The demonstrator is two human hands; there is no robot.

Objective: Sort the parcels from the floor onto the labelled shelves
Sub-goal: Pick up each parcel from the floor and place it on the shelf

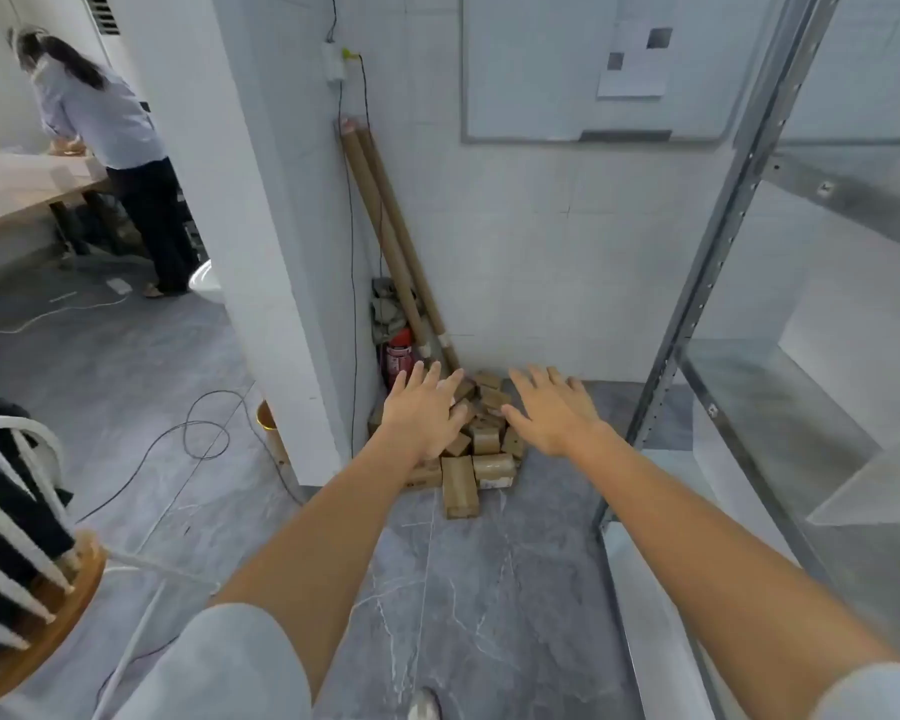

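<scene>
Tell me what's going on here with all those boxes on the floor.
A person is reaching both arms toward a pile of parcels heaped on the floor in the corner. The left hand and right hand are open with fingers spread, holding nothing yet. The metal shelves to the right look bare in what shows, so the sorting seems not yet begun. Another person works at a table in the background.

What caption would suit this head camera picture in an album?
Both open hands, left hand and right hand, reach toward a pile of parcels beside empty-looking metal shelves.
</scene>
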